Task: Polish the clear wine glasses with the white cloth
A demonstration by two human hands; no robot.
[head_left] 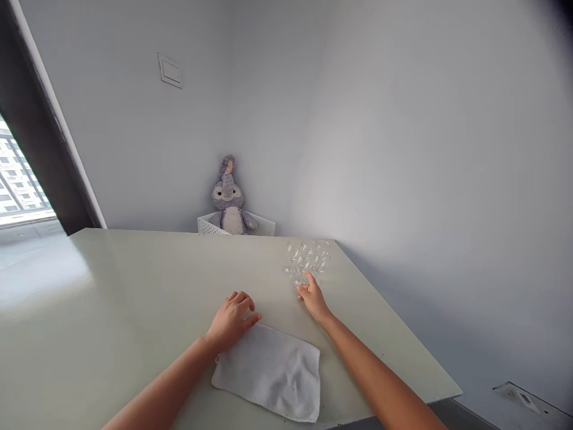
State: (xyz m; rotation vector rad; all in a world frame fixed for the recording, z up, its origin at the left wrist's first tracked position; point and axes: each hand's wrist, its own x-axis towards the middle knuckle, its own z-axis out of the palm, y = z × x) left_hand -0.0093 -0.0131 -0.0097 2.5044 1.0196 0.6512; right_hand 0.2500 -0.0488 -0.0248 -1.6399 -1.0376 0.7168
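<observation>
At the far right of the table, several small clear stemmed glasses (306, 254) stand upright, close together in a cluster. My right hand (314, 300) reaches to the front of this cluster; its thumb and index finger are apart beside the foot of a front glass. Whether the fingertips touch that glass is hard to see. A white cloth (273, 373) with a stitched edge lies flat and slightly wrinkled near me. Over its upper left corner rests my left hand (233, 319), fingers loosely bent and thumb apart, holding nothing.
The pale glossy table (147, 298) ends in an edge on the right, near the wall. Behind its far edge, a grey plush toy (230, 203) sits in a white perforated basket (264, 225). A wall switch (171, 71) and a window are at left.
</observation>
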